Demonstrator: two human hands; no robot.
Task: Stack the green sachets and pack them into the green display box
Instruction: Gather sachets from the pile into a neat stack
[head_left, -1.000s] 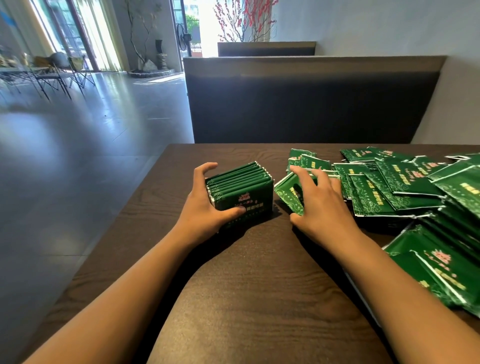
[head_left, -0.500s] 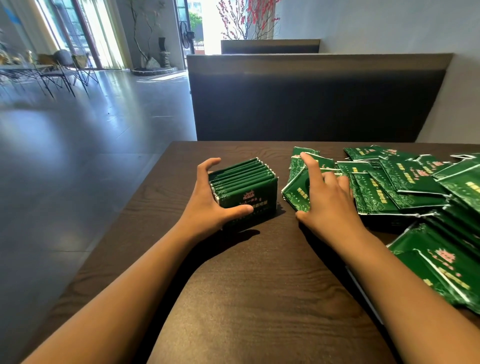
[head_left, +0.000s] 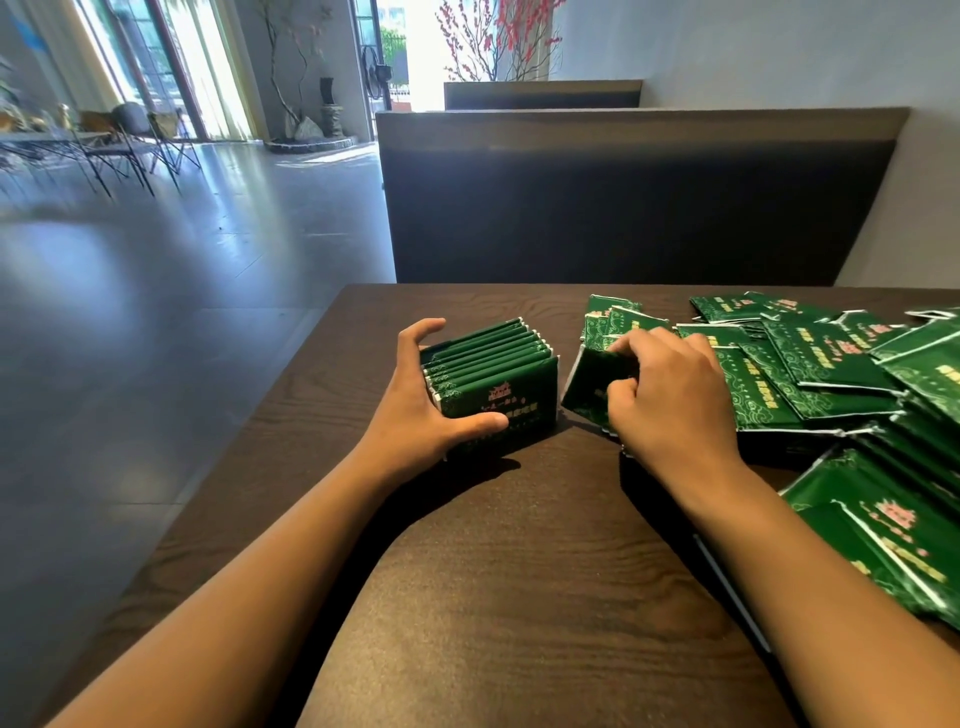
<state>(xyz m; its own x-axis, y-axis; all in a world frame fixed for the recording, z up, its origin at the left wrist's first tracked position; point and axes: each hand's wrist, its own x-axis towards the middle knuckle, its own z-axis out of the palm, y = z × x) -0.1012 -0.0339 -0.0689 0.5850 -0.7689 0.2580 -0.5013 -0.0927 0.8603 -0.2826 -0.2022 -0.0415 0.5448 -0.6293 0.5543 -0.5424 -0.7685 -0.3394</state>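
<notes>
- The green cardboard display box (head_left: 498, 400) stands upright, sachets on edge inside it.
- One dark green foil sachet (head_left: 592, 387) tilts just right of the box.
- Loose green patterned sachets (head_left: 810, 364) lie overlapping farther right of the box.

— Where is open room found on the tabletop (head_left: 519, 597)?

— Bare wood is seen in front, between the two forearms, and along the left edge beside the green display box (head_left: 493, 384).

— What is blocked?

— The right side is covered by loose green sachets (head_left: 810, 374), piled and overlapping to the edge. A narrow gap is left between the box and the held sachet (head_left: 589, 387). The box's left side is occupied by the left hand (head_left: 415, 410), the gap's right side by the right hand (head_left: 670, 395).
</notes>
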